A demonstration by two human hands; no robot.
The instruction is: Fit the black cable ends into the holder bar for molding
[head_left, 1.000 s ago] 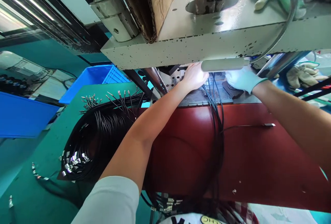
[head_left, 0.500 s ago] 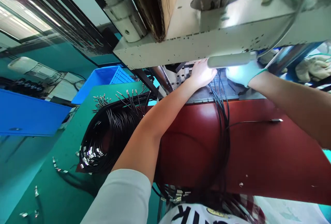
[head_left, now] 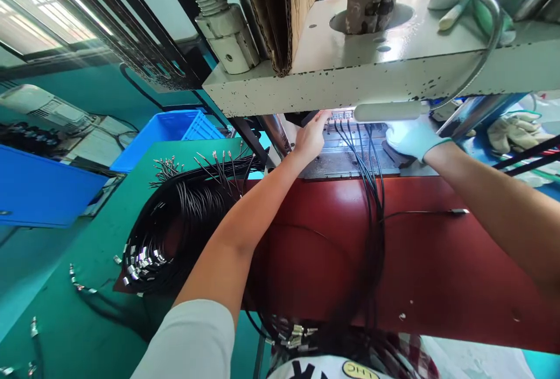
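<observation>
My bare left hand reaches under the grey machine head, fingers stretched toward the metal mould block, holding nothing I can see. Several black cables run from the mould's connector slots down over the red table toward me. My right hand, in a white glove, rests flat on the mould plate to the right of the cables, under a lit tube lamp.
A big coil of black cables with metal plug ends lies on the green surface at left. Blue plastic bins stand behind it. One loose cable with a metal plug lies on the red table. Work gloves sit at far right.
My left hand has slid left off the cable ends, so the row of plugs seated in the mould now shows. The gloved right hand has stayed in place.
</observation>
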